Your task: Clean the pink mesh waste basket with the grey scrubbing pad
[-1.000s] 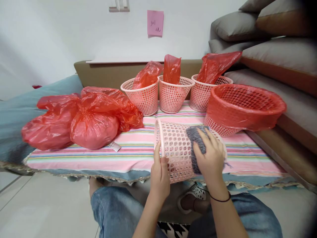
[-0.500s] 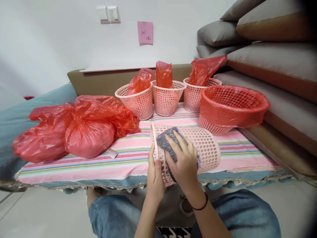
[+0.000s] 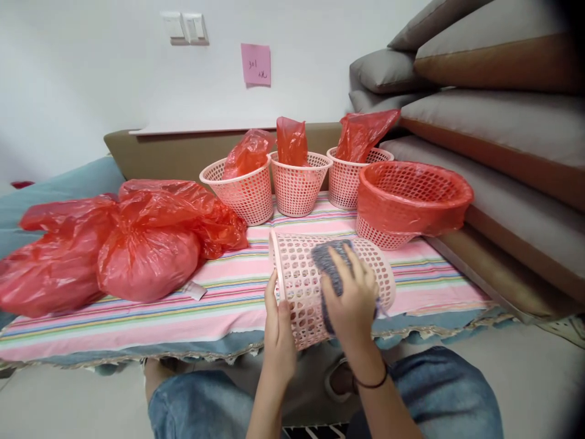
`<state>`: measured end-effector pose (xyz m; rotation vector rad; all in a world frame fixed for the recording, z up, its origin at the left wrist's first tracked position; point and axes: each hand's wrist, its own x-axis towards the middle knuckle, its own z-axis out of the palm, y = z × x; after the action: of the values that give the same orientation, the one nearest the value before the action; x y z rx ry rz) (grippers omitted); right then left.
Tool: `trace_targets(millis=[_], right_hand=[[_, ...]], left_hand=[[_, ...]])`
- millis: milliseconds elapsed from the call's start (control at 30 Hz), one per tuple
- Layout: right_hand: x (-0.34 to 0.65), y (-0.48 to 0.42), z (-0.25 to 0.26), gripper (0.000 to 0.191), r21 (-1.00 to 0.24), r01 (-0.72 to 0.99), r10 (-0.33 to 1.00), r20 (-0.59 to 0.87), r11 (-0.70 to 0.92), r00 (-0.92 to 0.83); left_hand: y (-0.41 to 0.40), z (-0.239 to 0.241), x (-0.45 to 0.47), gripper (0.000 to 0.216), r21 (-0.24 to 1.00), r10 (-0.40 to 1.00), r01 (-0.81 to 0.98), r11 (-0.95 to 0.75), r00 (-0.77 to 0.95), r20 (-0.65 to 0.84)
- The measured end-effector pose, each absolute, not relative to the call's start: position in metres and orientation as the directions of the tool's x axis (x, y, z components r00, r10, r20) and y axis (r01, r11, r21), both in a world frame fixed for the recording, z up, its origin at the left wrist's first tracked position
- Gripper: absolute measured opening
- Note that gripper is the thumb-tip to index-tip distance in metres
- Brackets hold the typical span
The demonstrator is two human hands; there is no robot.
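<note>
A pink perforated plastic basket (image 3: pixel 301 274) lies on its side at the front edge of a striped cloth (image 3: pixel 183 305). My left hand (image 3: pixel 278 329) grips its rim at the open end, fingers curled round it. My right hand (image 3: pixel 351 299) presses a grey cloth (image 3: pixel 329 262) flat against the basket's outer wall, fingers spread over the cloth and holding it there.
Three upright pink baskets (image 3: pixel 299 183) with red plastic bags in them stand at the back. A basket lined with red plastic (image 3: pixel 411 195) sits at the right. Full red bags (image 3: pixel 137 238) lie at the left. Stacked cushions (image 3: pixel 493 122) rise on the right. My knees are below.
My right hand slid the grey cloth left along the basket wall, then back toward the middle. The view has shifted, so everything sits further left in frame.
</note>
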<state>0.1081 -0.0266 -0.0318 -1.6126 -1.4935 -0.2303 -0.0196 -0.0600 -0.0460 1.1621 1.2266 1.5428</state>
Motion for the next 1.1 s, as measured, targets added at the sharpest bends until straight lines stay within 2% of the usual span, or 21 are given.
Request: trace_targets(millis=[100,200,333,467,600,700,833,900,1000,1100], right_hand=[[0.061,-0.044,-0.019,0.045,-0.457,0.847,0.73,0.671,0.272,0.128],[0.054,-0.046,-0.016,0.045,-0.464,0.839,0.743,0.66,0.284,0.113],[0.107,-0.026,-0.032,0.043,-0.476,0.866,0.721,0.653,0.151,0.233],[0.179,-0.006,-0.055,0.045,-0.555,0.832,0.66,0.615,-0.026,0.431],[0.2,-0.002,-0.061,0.047,-0.594,0.802,0.621,0.602,-0.071,0.501],[0.166,-0.01,-0.049,0.043,-0.514,0.857,0.653,0.636,-0.041,0.412],[0.092,-0.03,-0.026,0.043,-0.406,0.892,0.724,0.674,0.197,0.147],[0.066,-0.04,-0.018,0.044,-0.392,0.873,0.734,0.677,0.289,0.061],[0.056,-0.045,-0.017,0.044,-0.4,0.862,0.738,0.673,0.311,0.046],[0.083,-0.034,-0.025,0.044,-0.403,0.88,0.738,0.668,0.25,0.096]], left_hand=[[-0.058,-0.044,-0.021,0.066,0.983,0.966,-0.079,-0.167,-0.213,0.147],[-0.056,-0.047,-0.019,0.065,0.976,0.965,-0.134,-0.173,-0.222,0.14],[-0.055,-0.051,-0.015,0.07,0.968,0.966,-0.171,-0.182,-0.216,0.143],[-0.056,-0.052,-0.016,0.072,0.981,0.965,-0.112,-0.159,-0.227,0.13],[-0.057,-0.053,-0.018,0.074,0.983,0.968,-0.123,-0.138,-0.225,0.108],[-0.056,-0.054,-0.018,0.074,0.978,0.966,-0.152,-0.145,-0.234,0.107],[-0.054,-0.052,-0.018,0.07,0.972,0.963,-0.159,-0.171,-0.235,0.13],[-0.053,-0.052,-0.018,0.067,0.973,0.964,-0.156,-0.17,-0.233,0.131],[-0.054,-0.052,-0.018,0.063,0.981,0.967,-0.118,-0.153,-0.223,0.124],[-0.056,-0.053,-0.018,0.064,0.986,0.969,-0.1,-0.137,-0.221,0.112]])
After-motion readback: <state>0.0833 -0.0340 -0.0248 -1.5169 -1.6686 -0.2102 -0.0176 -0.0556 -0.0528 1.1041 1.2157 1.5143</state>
